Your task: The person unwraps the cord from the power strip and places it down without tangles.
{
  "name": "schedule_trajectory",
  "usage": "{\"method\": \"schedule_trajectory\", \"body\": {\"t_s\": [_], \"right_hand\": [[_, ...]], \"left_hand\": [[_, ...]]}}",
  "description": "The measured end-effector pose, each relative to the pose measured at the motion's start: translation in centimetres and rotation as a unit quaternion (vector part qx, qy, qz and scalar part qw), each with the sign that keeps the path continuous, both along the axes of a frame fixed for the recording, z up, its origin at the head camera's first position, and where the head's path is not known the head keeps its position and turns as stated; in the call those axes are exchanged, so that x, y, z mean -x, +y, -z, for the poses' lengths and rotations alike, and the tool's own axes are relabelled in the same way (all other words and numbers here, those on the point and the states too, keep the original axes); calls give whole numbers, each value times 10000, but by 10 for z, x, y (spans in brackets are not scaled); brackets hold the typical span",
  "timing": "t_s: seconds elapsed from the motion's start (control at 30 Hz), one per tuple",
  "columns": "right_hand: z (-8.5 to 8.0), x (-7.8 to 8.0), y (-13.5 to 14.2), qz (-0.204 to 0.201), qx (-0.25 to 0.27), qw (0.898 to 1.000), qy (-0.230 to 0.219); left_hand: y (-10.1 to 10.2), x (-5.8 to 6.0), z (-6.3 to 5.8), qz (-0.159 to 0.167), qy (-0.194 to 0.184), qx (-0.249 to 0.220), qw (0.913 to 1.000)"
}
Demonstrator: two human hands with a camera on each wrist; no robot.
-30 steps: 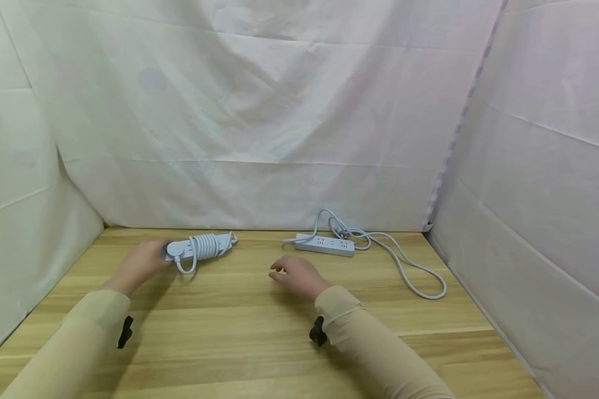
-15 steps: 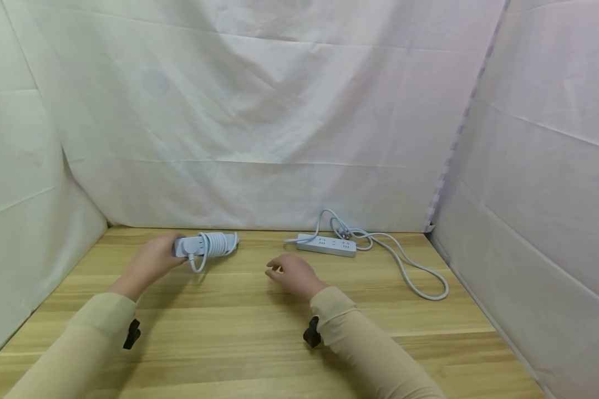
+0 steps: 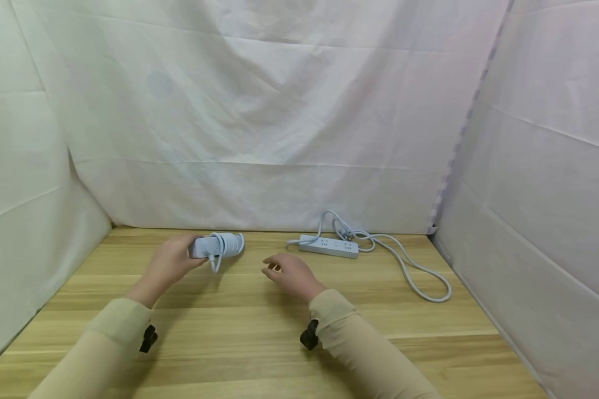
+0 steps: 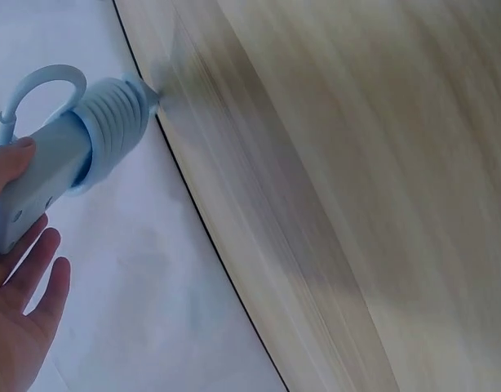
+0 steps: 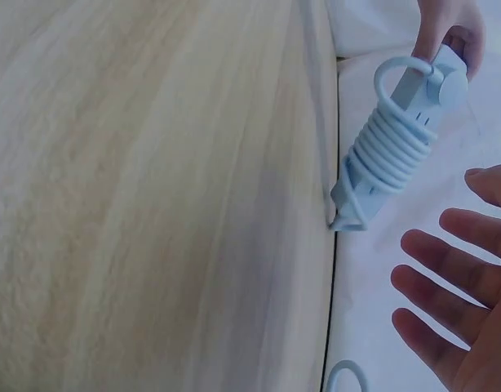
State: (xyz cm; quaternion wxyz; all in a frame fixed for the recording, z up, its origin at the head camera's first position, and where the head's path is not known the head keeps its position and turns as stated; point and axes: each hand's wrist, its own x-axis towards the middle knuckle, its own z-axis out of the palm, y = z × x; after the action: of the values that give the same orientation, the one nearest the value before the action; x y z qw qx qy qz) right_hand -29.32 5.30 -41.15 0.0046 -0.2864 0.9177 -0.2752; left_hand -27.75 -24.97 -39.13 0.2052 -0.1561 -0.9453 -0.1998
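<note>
Your table [image 3: 229, 332] carries the loose strip [image 3: 328, 247] at back right, its cord [image 3: 404, 269] sprawled. Back left is the wrapped strip [image 3: 201, 247], one end gripped between the thumb and fingers of your left hand [image 3: 172, 260]. Your right hand [image 3: 293, 272] hangs near it, fingers spread, holding nothing. Expect a stiff, smooth, fairly light body; hold its end, as the bendy coil [image 5: 389, 147] may slide. Don't pull on the plug [image 5: 454, 88].
</note>
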Motion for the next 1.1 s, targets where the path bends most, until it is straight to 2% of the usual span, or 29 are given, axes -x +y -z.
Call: {"method": "schedule_trajectory", "body": {"t_s": [0.23,0.37,0.57,0.87,1.1], "right_hand": [[-8,-6,-5,-63,166,9998,88],[-14,-10,-9,-170,249,9993,238],[-25,-19,-13,-259,485,9981,279],[-42,-36,-18,-331,1104,9921,505],[-49,-45,-20,-155,1723,9847,190]], "left_hand": [[16,-1,-1,39,121,-265,9996],[26,-2,-2,95,244,-247,9994],[39,-9,-7,364,663,-143,9970],[58,-24,-23,831,1621,-237,9830],[72,-37,-34,1113,2096,-284,9710]]}}
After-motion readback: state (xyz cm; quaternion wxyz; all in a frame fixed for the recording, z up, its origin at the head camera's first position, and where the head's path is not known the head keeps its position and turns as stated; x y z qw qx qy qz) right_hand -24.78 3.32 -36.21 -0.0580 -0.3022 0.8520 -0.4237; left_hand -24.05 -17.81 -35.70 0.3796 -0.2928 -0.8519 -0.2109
